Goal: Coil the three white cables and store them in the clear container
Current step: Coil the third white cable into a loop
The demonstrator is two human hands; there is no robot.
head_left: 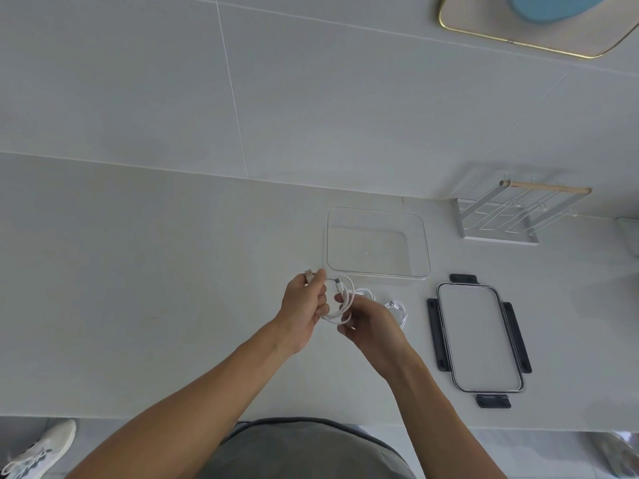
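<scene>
Counter, mid-front | left hand (304, 307) closed round white cable (340, 302) loops, plug poking out; right hand (366, 323) pinching same coil | clear container (378, 216) empty, toward back edge | other cables (397, 309) beside, apparently uncoiled | judged: first coil nearly done, nothing stored

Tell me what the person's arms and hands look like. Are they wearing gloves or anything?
No gloves. Both the left hand and the right hand are bare, and both forearms are bare too, with no sleeves reaching into view. No watch, ring or bracelet shows on either wrist or on the fingers that can be seen. Lower down, the person wears a grey top.
</scene>
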